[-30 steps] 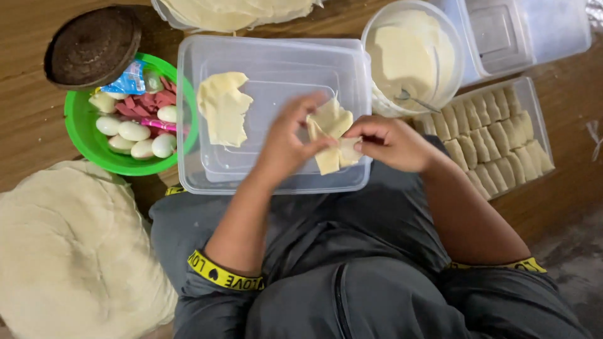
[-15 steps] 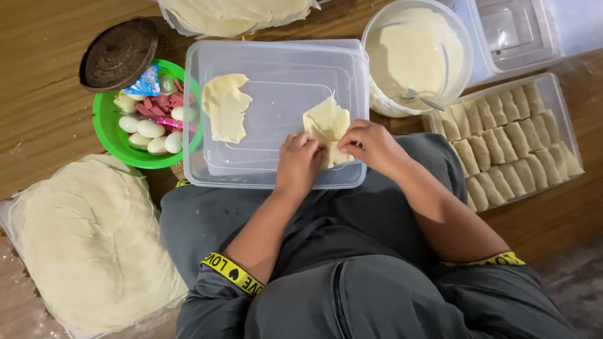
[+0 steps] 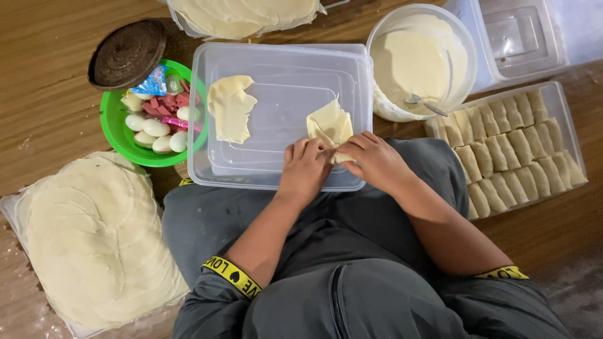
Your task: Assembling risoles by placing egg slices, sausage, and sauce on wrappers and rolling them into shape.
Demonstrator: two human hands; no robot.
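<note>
**A:** What have I got under the hands?

**B:** From my feed, your left hand [image 3: 306, 168] and right hand [image 3: 375, 162] both pinch a pale folded wrapper [image 3: 329, 125], fingers curled over its near edge. It lies on the upturned clear plastic container [image 3: 282, 69] resting across your lap. The fingers cover its lower part, so I cannot make out whether any filling is inside.

**A:** Anything else on that container?

**B:** A second wrapper [image 3: 230, 108], loose and crumpled, at nine o'clock from the folded one, well apart from it.

**A:** And around it?

**B:** At ten o'clock, a green bowl [image 3: 113, 129] with peeled eggs [image 3: 156, 128] and red sausage pieces [image 3: 164, 102]; a dark round lid [image 3: 127, 53] overlaps its rim and hides part of it. At two o'clock, a round tub of pale batter [image 3: 418, 59] with a spoon [image 3: 426, 104] half sunk. At three o'clock, a clear tray of finished rolls [image 3: 512, 141]. At eight o'clock, a stack of flat wrappers [image 3: 91, 235] on plastic, its lower edge cut off. Another stack [image 3: 245, 16] at twelve o'clock is cut off by the frame.
</note>
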